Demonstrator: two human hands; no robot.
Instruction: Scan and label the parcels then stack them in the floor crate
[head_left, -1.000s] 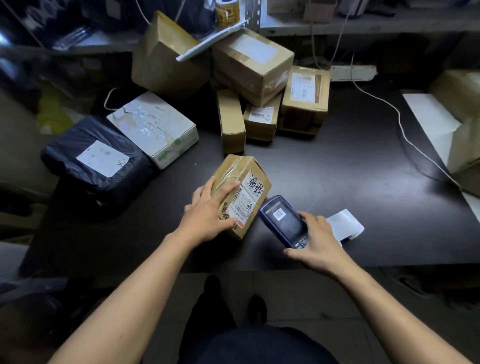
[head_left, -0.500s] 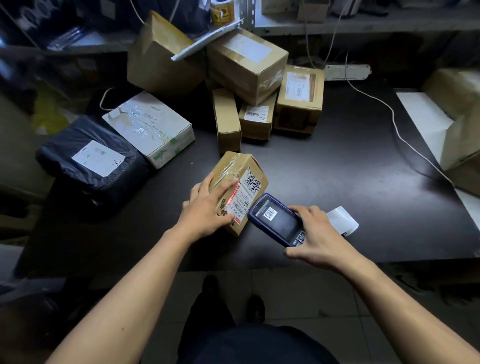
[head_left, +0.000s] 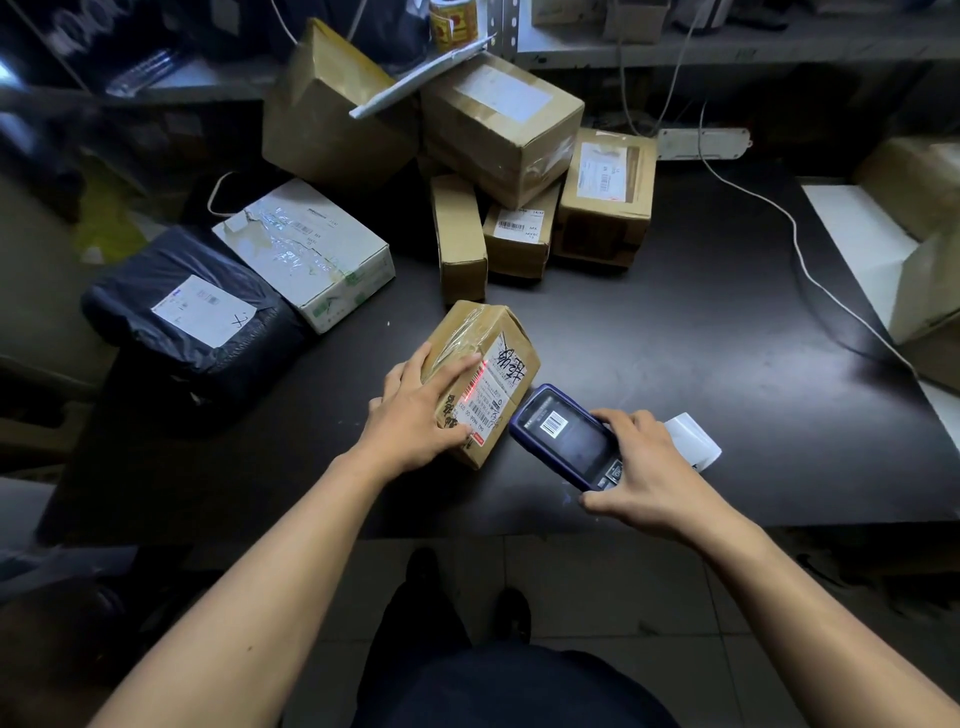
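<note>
A small brown parcel (head_left: 480, 379) sits on the dark desk (head_left: 675, 364). The left hand (head_left: 415, 410) lies on it with fingers stretched flat. Just beside it, the right hand (head_left: 644, 467) grips a blue scanner (head_left: 563, 436). A red light line glows on the parcel's label (head_left: 491, 395).

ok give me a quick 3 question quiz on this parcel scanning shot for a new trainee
1. True or false: a red scan line falls on the label of the taped brown parcel.
2. Which hand grips the handheld scanner? A) left hand B) right hand
3. Fill in: the black poly bag lies beside the ____ box, on the dark table.

Key: 1 true; 2 B; 3 white.
</note>
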